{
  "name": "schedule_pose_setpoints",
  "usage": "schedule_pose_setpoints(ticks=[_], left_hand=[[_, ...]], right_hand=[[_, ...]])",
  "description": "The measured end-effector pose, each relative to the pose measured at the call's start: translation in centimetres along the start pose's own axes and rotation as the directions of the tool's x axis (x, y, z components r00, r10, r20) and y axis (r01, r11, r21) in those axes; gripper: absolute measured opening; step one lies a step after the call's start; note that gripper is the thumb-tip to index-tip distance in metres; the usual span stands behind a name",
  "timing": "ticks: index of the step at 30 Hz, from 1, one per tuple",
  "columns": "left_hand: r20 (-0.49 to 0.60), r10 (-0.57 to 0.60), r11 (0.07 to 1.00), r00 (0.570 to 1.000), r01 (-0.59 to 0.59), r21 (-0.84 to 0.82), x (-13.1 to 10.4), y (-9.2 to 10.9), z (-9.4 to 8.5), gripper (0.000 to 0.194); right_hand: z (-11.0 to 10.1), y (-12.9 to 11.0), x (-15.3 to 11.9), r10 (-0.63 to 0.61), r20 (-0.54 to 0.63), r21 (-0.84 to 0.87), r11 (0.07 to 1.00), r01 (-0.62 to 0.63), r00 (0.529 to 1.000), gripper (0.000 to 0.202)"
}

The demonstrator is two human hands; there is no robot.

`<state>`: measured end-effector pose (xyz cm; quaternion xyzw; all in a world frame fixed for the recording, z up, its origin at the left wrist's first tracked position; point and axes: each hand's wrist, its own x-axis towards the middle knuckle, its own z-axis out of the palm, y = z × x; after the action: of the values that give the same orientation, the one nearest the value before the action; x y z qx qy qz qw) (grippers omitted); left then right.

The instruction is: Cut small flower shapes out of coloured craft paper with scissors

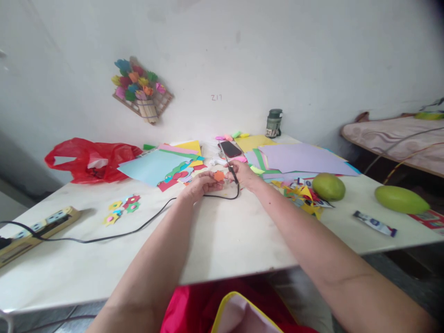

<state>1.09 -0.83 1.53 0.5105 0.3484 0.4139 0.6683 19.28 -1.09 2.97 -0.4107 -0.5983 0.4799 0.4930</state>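
Note:
Over the middle of the table, my left hand pinches a small orange paper cut-out with roughly scalloped edges. My right hand is closed on a slim corded tool that looks like a soldering iron. Its dark handle trails a black cord, and its thin shaft points up and away. Both hands are close together, the cut-out just left of the tool. Several finished-looking paper flowers in yellow, red, green and blue lie to the left of my left forearm.
Left are a power strip, its black cord and a red plastic bag. Coloured sheets, a phone and a dark green bottle sit at the back. Right are paper scraps, green fruits and a tube.

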Motion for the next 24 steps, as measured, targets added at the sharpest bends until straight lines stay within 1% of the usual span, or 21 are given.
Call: schedule_pose_setpoints(ticks=[3,6,8,14,19,24], left_hand=[[-0.052,0.007,1.0,0.999,-0.007,-0.006,0.13,-0.14,-0.02,0.025],[-0.116,0.018,1.0,0.993,-0.015,0.027,0.12,-0.23,0.18,0.028],[-0.134,0.031,0.999,0.99,-0.026,0.039,0.07,-0.21,0.32,0.029],[-0.11,0.058,0.998,0.992,-0.053,0.044,0.02,-0.06,0.65,0.032],[-0.103,0.079,0.997,0.992,-0.076,0.031,0.14,-0.24,0.65,0.032],[-0.079,0.067,0.997,0.995,-0.064,0.045,0.12,-0.32,0.57,0.032]], right_hand=[[0.11,0.21,0.19,-0.024,-0.003,-0.026,0.999,0.024,1.0,0.032],[0.19,0.51,0.43,-0.048,-0.015,-0.073,0.996,0.047,0.999,0.032],[0.17,0.72,0.57,-0.064,-0.02,-0.101,0.993,0.062,0.998,0.032],[0.09,0.93,0.67,-0.085,-0.025,-0.139,0.987,0.081,0.996,0.032],[0.32,0.69,0.51,-0.048,-0.024,-0.076,0.996,0.046,0.999,0.034],[0.52,0.17,0.26,-0.01,-0.045,-0.045,0.999,0.008,0.999,0.034]])
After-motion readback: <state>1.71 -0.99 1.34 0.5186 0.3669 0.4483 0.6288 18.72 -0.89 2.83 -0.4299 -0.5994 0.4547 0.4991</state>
